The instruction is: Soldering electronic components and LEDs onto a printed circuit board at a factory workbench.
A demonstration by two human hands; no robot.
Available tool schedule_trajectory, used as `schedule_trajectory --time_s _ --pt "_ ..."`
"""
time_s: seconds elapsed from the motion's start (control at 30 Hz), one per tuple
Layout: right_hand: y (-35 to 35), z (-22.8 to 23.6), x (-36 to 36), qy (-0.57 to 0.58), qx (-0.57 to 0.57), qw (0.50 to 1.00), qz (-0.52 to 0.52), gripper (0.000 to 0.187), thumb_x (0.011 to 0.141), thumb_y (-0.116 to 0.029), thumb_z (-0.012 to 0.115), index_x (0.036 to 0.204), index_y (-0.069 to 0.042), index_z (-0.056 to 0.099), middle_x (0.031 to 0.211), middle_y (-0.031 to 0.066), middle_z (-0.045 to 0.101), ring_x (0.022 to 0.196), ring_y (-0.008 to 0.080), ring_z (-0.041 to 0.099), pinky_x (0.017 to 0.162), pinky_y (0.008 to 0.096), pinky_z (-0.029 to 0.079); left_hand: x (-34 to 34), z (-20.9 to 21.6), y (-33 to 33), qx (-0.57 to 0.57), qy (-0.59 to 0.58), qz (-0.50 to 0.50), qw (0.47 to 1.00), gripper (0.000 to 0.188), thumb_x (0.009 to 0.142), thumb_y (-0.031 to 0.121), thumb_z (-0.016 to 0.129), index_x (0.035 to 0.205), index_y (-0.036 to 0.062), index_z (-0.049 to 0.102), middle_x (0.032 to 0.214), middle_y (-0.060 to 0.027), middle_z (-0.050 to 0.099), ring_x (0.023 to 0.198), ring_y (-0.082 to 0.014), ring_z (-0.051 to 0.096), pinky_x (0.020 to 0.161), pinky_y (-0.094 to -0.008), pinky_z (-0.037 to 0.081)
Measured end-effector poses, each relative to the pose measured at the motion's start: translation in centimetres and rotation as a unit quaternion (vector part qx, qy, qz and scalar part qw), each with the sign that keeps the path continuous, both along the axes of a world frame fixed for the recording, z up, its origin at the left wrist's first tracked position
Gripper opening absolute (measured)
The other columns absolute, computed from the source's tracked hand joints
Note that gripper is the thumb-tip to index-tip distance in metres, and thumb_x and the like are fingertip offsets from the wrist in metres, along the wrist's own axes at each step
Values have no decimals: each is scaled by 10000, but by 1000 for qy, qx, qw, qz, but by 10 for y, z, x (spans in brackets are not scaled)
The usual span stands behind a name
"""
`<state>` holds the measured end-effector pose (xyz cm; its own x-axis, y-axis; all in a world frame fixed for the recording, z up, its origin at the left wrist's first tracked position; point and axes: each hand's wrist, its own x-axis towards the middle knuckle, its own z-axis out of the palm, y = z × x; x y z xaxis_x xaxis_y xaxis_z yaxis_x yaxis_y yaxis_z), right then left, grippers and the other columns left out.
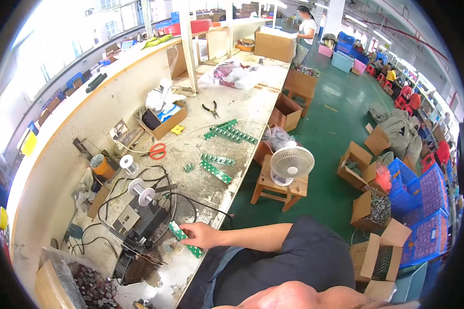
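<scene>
The person's right hand [203, 236] is closed around the middle of a green circuit-board strip [177, 230], the fingers and thumb nearly together. The strip slants beneath the fingertips, one end showing beyond them toward a dark bench machine [148, 220], the other reaching close to the long edge of the desk [242, 109] beside the person. Whether it rests on the surface or is lifted cannot be told. The left hand's grip cannot be told either. A white-flanged wire spool [142, 191] stands by the machine. Farther along that same edge lie two loose green strips [216, 172], and beyond them a pile of similar strips [232, 134].
</scene>
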<state>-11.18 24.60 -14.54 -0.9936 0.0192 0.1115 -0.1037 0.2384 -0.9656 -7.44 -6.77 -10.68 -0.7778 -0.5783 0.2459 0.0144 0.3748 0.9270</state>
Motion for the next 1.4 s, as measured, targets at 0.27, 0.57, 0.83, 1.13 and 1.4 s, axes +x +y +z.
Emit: schedule_trajectory --time_s 0.27,0.57,0.83,1.13,1.4 --pt "6 -7 -6 20 -4 1000 11 343 837 -191 690 1114 -31 566 746 60 623 645 106 592 588 279 466 -19 8 -21 33 -8 7 999 219 905 115 574 1006 -68 639 766 -129 655 601 -174 620 512 -277 515" --pt "44 32 -34 -74 -266 958 75 176 871 -112 652 997 -1 601 671 7 604 451 58 518 378 221 403 -40 -19 -56 -43 -34 4 998 292 923 201 590 1069 -48 634 858 -140 662 722 -170 613 618 -273 515" --pt "43 60 -26 -126 -151 979 49 335 853 -154 681 1125 14 579 763 19 616 512 56 524 418 220 406 0 -36 -10 -65 -34 -59 996 235 906 157 623 1032 -38 656 849 -76 666 687 -123 576 602 -242 463" --pt "12 29 7 -201 -218 948 113 438 869 34 598 1275 81 443 1043 102 593 624 97 595 441 211 467 -9 -6 74 70 -93 -207 971 207 890 134 601 970 -51 650 797 -109 652 718 -155 616 663 -270 480" --pt "-15 24 8 -221 -207 936 179 463 872 59 579 1311 58 429 1055 89 540 652 91 592 477 201 484 -4 -5 82 147 -153 -212 954 195 877 142 629 939 -40 660 779 -92 643 688 -133 601 638 -262 466"
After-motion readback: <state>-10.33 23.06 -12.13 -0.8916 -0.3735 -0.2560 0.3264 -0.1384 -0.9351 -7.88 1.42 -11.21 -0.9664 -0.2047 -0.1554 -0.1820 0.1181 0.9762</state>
